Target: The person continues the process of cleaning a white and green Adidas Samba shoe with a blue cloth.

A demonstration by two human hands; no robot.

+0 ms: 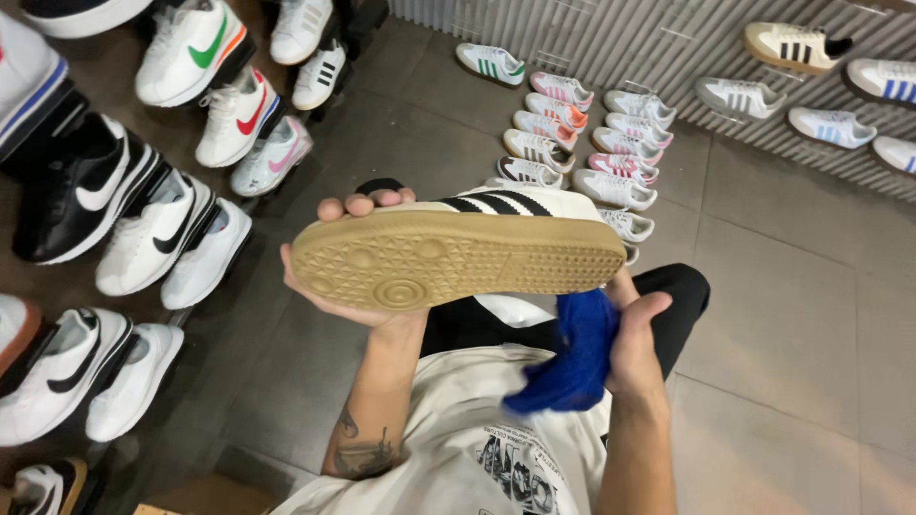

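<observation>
Left hand (348, 272) clamped on heel of cream sneaker (458, 256), gum sole up, above lap. Right hand (637, 348) bunching blue cloth (572, 358) under toe. One-ended grip: hard wipe likely levers sneaker loose onto floor tiles (792, 315).

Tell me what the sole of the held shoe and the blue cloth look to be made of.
Sole: likely gum rubber, matte tan, with a moulded triangle tread and round pivot discs. Blue cloth: soft fabric, possibly microfibre or knit; it looks fuzzy and bunches in folds in the right hand. The left hand holds the shoe.
</observation>
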